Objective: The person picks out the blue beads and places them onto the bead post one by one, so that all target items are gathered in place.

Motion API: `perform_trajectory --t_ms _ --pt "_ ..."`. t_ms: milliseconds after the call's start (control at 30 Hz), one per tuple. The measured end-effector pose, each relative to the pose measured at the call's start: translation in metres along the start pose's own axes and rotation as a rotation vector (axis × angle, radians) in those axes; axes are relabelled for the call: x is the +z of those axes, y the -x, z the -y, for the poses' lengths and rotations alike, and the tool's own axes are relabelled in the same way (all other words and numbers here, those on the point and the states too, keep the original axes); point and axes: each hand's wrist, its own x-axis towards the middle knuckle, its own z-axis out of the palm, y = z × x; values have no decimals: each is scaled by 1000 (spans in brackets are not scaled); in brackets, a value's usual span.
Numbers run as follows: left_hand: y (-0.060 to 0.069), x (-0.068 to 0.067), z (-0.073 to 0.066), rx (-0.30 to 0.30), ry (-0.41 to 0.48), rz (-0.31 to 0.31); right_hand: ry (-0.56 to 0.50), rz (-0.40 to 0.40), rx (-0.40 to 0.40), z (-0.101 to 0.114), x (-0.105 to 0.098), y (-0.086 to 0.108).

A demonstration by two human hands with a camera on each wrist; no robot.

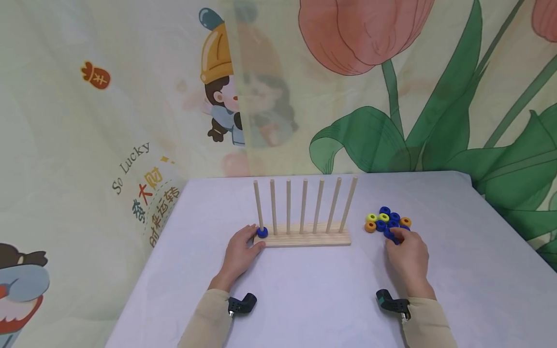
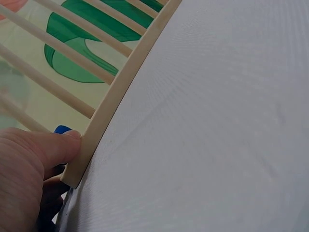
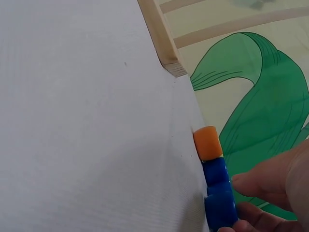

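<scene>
A wooden peg rack (image 1: 304, 239) with a row of upright pegs stands on the table. A blue ring bead (image 1: 262, 233) sits at the foot of its leftmost peg. My left hand (image 1: 241, 251) grips the rack's left end; in the left wrist view the thumb (image 2: 65, 145) lies on the base beside the blue bead. Over at the right, my right hand (image 1: 409, 256) is at the near side of a cluster of ring beads (image 1: 384, 218). Its thumb and fingertips pinch a blue bead (image 3: 221, 210), partly hidden by the fingers.
The cluster holds several blue, yellow and orange beads, including an orange bead (image 1: 370, 226) at its left edge. A white cloth covers the table (image 1: 313, 290). Printed curtains (image 1: 270, 96) hang behind the table.
</scene>
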Motion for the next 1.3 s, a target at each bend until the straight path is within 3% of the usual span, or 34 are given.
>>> perform_trajectory --t_ms 467,733,1000,1300 --pt "2 -1 1 9 -11 -5 3 102 -32 4 8 8" --pt "1 1 1 21 -13 -5 13 110 -61 4 9 7" --pt "1 1 2 -4 -4 0 31 101 -77 5 13 6" --pt "-1 1 0 -5 1 2 46 118 -64 3 14 5"
